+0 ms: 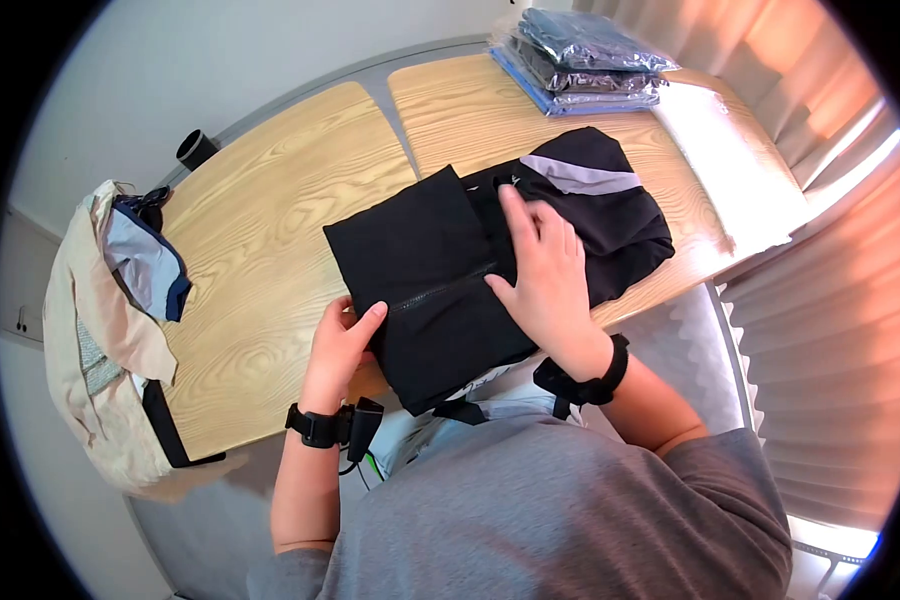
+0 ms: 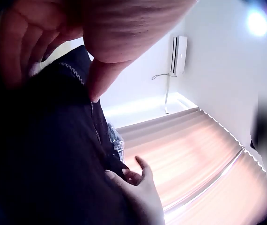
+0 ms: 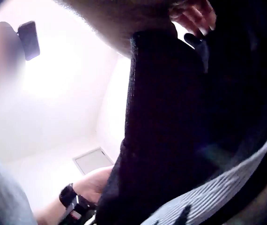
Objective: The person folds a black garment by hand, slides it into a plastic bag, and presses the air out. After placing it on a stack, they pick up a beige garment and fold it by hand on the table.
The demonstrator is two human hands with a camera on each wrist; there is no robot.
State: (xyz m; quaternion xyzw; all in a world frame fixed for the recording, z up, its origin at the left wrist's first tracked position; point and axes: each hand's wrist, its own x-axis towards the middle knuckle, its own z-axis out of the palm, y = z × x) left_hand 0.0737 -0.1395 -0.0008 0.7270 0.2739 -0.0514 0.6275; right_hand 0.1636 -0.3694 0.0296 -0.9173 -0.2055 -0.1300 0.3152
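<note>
A black jacket (image 1: pixel 410 235) with a zip and a lilac stripe lies folded on the table. My left hand (image 1: pixel 342 345) pinches its near left edge beside the zip, thumb on top and fingers underneath. In the left wrist view, the left thumb (image 2: pixel 106 77) presses on the dark cloth. My right hand (image 1: pixel 550 265) rests over the middle of the jacket, thumb at the folded panel's edge and index finger stretched forward. The right wrist view shows the right fingers (image 3: pixel 196 16) beyond the dark cloth, palm partly hidden.
Plastic-wrapped folded clothes (image 1: pixel 580 65) are stacked at the far right of the wooden table (image 1: pixel 270 190). Beige and blue garments (image 1: pixel 110 290) hang over its left end. A black cup-shaped object (image 1: pixel 196 150) stands by the far left edge. Curtains (image 1: pixel 820 350) hang at right.
</note>
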